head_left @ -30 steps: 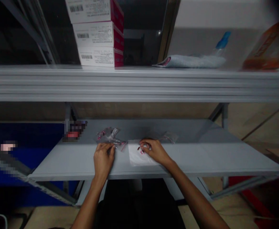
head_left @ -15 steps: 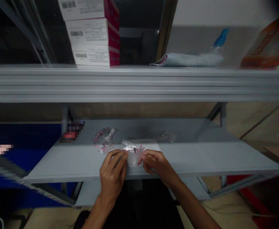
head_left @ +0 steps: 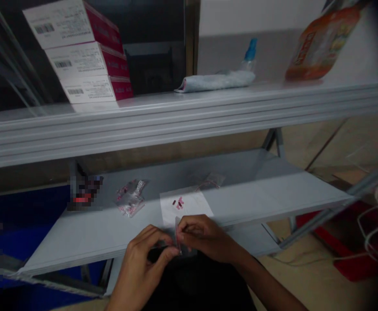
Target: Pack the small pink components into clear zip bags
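Note:
Close to my body, in front of the shelf's near edge, my left hand point(head_left: 143, 255) and my right hand point(head_left: 203, 235) pinch a small clear plastic bag point(head_left: 177, 226) between them. The bag is turned nearly edge-on, with a reddish strip along it, and my fingers cover much of it. Just beyond it a white sheet of paper point(head_left: 168, 216) lies on the grey shelf board point(head_left: 247, 181). Several small pink and dark red pieces point(head_left: 179, 203) rest loose on the paper; their kind is too small to make out.
Clear bags with pink bits point(head_left: 131, 198) lie left of the paper, and another clear bag point(head_left: 215, 179) behind it. The upper shelf point(head_left: 163, 116) carries stacked boxes point(head_left: 85, 65), a folded cloth point(head_left: 218, 82), a blue-topped spray bottle point(head_left: 250, 54) and an orange bottle point(head_left: 321, 47).
Both hands have drawn the bag back toward my body, off the paper, and turned it edge-on. The paper with its small pieces now shows. The camera view has shifted and tilted.

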Demonstrator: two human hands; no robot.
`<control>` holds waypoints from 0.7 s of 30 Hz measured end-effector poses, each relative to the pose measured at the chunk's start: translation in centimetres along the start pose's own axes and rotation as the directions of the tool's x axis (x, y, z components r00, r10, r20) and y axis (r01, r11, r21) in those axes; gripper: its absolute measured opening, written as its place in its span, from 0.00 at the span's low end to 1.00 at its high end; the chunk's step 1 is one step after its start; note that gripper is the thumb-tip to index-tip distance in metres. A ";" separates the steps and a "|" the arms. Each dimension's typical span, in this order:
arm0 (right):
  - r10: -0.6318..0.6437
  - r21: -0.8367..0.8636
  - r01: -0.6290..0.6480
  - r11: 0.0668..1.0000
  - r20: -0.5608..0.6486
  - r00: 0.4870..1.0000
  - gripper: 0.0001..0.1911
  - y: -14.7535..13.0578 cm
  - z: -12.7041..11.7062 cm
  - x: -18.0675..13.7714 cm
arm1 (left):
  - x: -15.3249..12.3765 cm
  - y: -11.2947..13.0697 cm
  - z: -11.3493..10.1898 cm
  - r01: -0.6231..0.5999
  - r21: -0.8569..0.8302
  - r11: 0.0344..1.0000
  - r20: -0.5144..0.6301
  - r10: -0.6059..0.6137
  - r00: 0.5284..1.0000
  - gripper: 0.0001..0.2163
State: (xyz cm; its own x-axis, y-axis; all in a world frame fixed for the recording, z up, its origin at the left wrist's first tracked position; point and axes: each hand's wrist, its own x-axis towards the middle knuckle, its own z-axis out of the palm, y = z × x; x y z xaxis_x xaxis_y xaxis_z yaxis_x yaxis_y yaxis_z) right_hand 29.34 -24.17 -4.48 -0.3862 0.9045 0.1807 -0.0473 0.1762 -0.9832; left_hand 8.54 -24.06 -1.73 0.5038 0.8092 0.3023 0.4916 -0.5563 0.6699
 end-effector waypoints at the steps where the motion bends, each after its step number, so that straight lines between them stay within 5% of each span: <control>1: -0.004 -0.026 0.004 1.000 0.021 1.000 0.08 -0.2 0.3 -0.3 | -0.1 0.3 0.1 0.054 -0.037 0.998 0.007 -0.054 0.999 0.07; 8: -0.090 -0.367 0.061 0.928 -0.063 0.994 0.09 -0.6 1.7 -0.9 | 0.0 0.5 1.2 0.097 -0.120 0.988 0.064 -0.090 0.994 0.10; 15: -0.233 -0.752 -0.062 0.657 -0.281 0.931 0.09 0.8 0.9 -0.3 | 0.4 0.0 1.9 0.178 0.181 0.967 -0.005 -0.180 0.984 0.09; 21: -0.251 -0.669 0.020 0.743 -0.251 0.935 0.09 1.3 1.2 -0.1 | 0.2 0.4 2.9 0.143 0.228 0.963 -0.023 -0.142 0.990 0.10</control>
State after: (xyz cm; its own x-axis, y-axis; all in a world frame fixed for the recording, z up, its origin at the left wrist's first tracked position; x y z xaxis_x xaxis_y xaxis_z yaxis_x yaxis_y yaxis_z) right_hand 28.21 -24.48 -5.77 -0.1185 0.8990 0.4217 0.5740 0.4085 -0.7097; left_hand 10.90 -24.65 -3.40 0.4126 0.8840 0.2196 0.7078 -0.4629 0.5335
